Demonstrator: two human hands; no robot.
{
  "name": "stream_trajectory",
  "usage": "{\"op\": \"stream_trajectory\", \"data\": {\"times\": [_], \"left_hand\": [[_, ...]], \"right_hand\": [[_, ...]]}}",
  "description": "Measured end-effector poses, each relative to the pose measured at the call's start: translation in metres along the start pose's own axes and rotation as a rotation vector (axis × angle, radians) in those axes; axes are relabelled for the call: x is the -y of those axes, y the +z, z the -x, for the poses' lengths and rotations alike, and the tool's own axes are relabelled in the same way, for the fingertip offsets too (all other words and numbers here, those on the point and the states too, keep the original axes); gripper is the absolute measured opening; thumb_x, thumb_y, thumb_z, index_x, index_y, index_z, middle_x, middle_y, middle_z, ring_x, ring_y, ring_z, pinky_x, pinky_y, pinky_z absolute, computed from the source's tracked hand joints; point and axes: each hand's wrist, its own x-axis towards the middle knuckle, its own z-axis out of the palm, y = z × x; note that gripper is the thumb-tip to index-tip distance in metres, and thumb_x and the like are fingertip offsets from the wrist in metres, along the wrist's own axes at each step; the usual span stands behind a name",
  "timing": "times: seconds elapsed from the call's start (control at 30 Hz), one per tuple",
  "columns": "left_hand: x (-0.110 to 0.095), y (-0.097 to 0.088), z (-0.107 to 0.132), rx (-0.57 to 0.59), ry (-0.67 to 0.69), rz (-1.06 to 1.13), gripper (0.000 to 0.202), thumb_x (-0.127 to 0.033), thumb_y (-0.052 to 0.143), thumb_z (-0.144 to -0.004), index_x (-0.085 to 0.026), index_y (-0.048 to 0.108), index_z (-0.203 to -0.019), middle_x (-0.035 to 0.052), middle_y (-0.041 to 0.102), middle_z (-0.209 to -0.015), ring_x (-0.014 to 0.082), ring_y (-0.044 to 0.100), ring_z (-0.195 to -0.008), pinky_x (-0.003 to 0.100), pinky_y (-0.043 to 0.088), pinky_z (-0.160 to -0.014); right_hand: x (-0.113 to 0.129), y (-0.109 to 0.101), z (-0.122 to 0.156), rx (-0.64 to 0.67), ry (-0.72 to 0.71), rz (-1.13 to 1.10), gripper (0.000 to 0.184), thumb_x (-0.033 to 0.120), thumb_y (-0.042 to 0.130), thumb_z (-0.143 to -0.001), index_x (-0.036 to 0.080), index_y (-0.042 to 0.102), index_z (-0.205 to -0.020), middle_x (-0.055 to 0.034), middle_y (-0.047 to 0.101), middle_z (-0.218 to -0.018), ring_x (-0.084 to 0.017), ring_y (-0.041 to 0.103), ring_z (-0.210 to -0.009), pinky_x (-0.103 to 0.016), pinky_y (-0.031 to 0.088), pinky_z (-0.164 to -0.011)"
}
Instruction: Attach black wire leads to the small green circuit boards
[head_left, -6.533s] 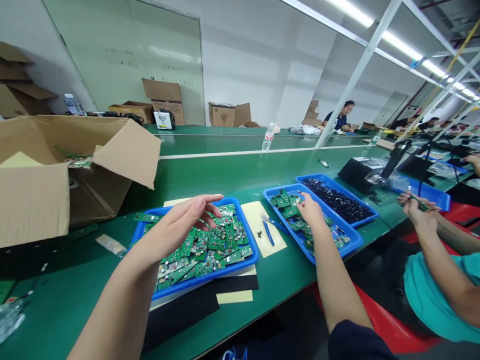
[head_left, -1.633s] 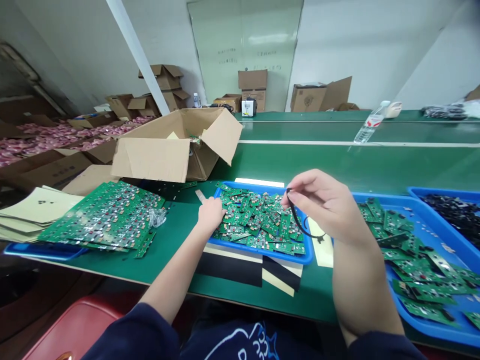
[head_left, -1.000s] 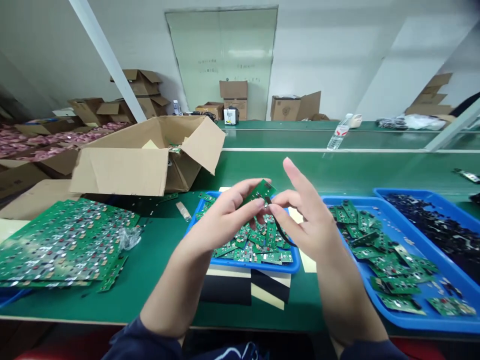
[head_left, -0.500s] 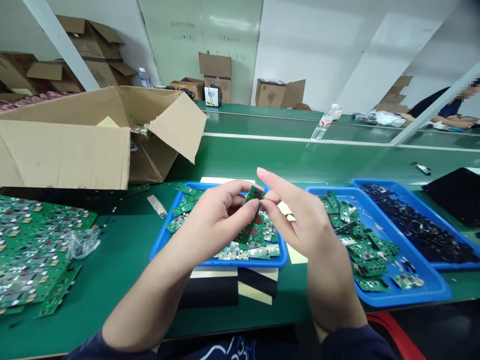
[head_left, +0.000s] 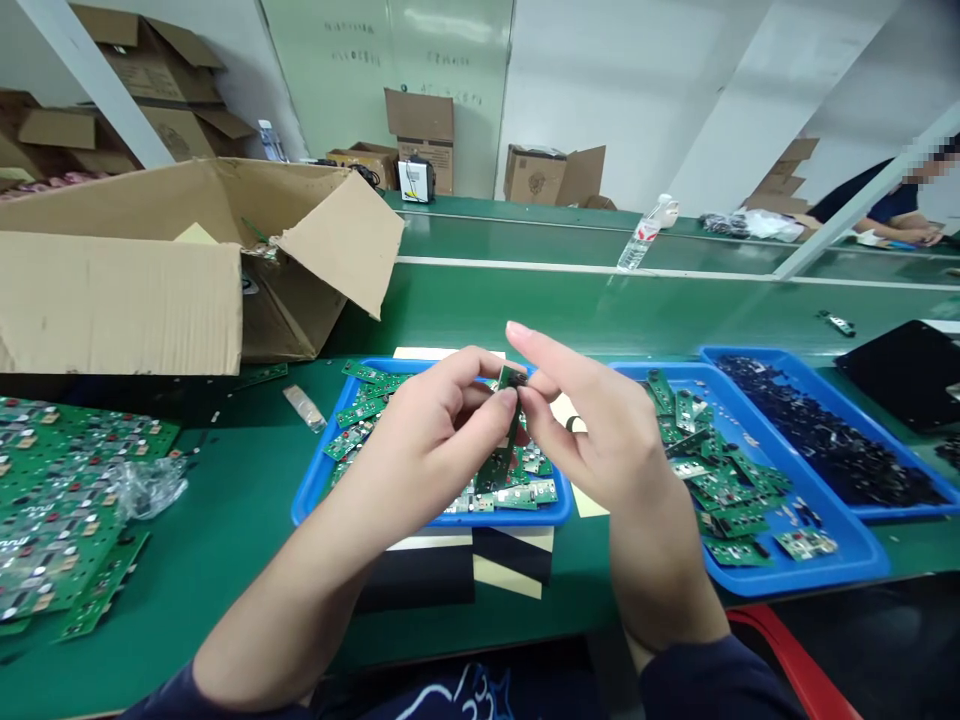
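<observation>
Left hand point(head_left: 431, 420) gripping green board point(head_left: 495, 465), right hand point(head_left: 604, 425) pinching black strip point(head_left: 574, 424), blue tray point(head_left: 517, 518) of boards point(head_left: 361, 411) beneath

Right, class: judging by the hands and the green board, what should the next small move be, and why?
Perhaps the right hand should gently press the dark part at the upper end of the green board: its fingertips are right there, and the left hand grips the board.
</observation>
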Motion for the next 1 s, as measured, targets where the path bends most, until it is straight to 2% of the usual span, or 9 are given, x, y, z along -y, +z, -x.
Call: {"op": "stream_trajectory", "data": {"times": [0.13,0.23,0.37,0.5,0.6,0.7,0.77,0.9,1.0], "left_hand": [[0.001,0.004,0.000,-0.054,0.028,-0.060,0.010,-0.022,0.045,-0.087,-0.018,0.053,-0.084,-0.0036,0.051,-0.055,0.0127,0.055,-0.061,0.021,0.041,-0.051],[0.002,0.007,-0.002,-0.105,0.049,-0.105,0.010,-0.021,0.045,-0.086,-0.017,0.053,-0.081,-0.0033,0.053,-0.057,0.0120,0.055,-0.059,0.021,0.042,-0.050],[0.005,0.010,-0.002,-0.198,0.074,-0.089,0.013,-0.023,0.046,-0.087,-0.017,0.052,-0.077,-0.0036,0.055,-0.058,0.0088,0.052,-0.049,0.019,0.041,-0.044],[0.005,0.007,-0.001,-0.245,0.072,0.091,0.014,-0.026,0.047,-0.089,-0.018,0.052,-0.078,-0.0050,0.055,-0.056,0.0080,0.053,-0.044,0.018,0.044,-0.042],[0.003,0.004,0.000,-0.269,0.058,0.188,0.013,-0.029,0.050,-0.088,-0.018,0.054,-0.081,-0.0032,0.057,-0.062,0.0096,0.058,-0.049,0.019,0.049,-0.043],[0.001,0.003,0.000,-0.256,0.043,0.225,0.016,-0.031,0.051,-0.088,-0.018,0.055,-0.082,-0.0017,0.058,-0.065,0.0110,0.061,-0.054,0.018,0.050,-0.043],[0.001,0.004,0.000,-0.233,0.034,0.219,0.018,-0.033,0.049,-0.089,-0.018,0.055,-0.081,-0.0021,0.058,-0.062,0.0103,0.060,-0.051,0.018,0.049,-0.042],[0.004,0.003,-0.002,-0.153,0.017,0.130,0.020,-0.033,0.050,-0.089,-0.017,0.056,-0.078,-0.0030,0.057,-0.057,0.0094,0.057,-0.048,0.017,0.044,-0.042],[0.007,0.002,-0.005,-0.040,0.023,0.016,0.023,-0.033,0.049,-0.089,-0.016,0.060,-0.078,-0.0024,0.056,-0.056,0.0091,0.054,-0.049,0.018,0.041,-0.042]], "right_hand": [[0.002,0.001,0.001,-0.015,0.012,0.057,0.043,0.011,0.045,-0.088,0.024,0.052,-0.128,-0.0015,0.068,-0.078,-0.015,0.061,-0.064,-0.030,0.055,-0.065],[0.004,0.005,0.001,-0.035,0.027,0.107,0.041,0.012,0.045,-0.088,0.024,0.054,-0.126,-0.0013,0.067,-0.076,-0.015,0.061,-0.064,-0.031,0.055,-0.066],[0.005,0.008,0.000,-0.124,0.131,0.132,0.043,0.018,0.048,-0.088,0.026,0.047,-0.131,-0.0042,0.069,-0.094,-0.016,0.062,-0.070,-0.031,0.056,-0.067],[0.000,0.000,-0.001,-0.152,0.229,0.113,0.053,0.029,0.058,-0.084,0.024,0.042,-0.135,-0.0099,0.061,-0.118,-0.020,0.064,-0.084,-0.036,0.057,-0.071],[-0.003,-0.008,-0.001,-0.092,0.182,0.043,0.037,0.025,0.059,-0.085,0.021,0.055,-0.121,-0.0068,0.068,-0.104,-0.019,0.066,-0.083,-0.036,0.056,-0.074],[-0.003,-0.011,0.000,-0.065,0.113,0.051,0.013,0.017,0.056,-0.086,0.019,0.065,-0.095,-0.0026,0.071,-0.082,-0.017,0.067,-0.077,-0.032,0.054,-0.070],[-0.002,-0.012,-0.001,-0.069,0.088,0.082,0.011,0.015,0.055,-0.086,0.017,0.066,-0.086,-0.0024,0.071,-0.077,-0.016,0.067,-0.073,-0.030,0.053,-0.067],[-0.006,-0.014,-0.002,-0.115,0.084,0.150,0.012,0.014,0.055,-0.086,0.016,0.066,-0.082,-0.0032,0.071,-0.074,-0.016,0.066,-0.071,-0.029,0.052,-0.064],[-0.011,-0.011,-0.002,-0.150,0.034,0.212,0.012,0.014,0.056,-0.085,0.017,0.066,-0.081,-0.0027,0.070,-0.072,-0.016,0.066,-0.069,-0.029,0.052,-0.065]]}}
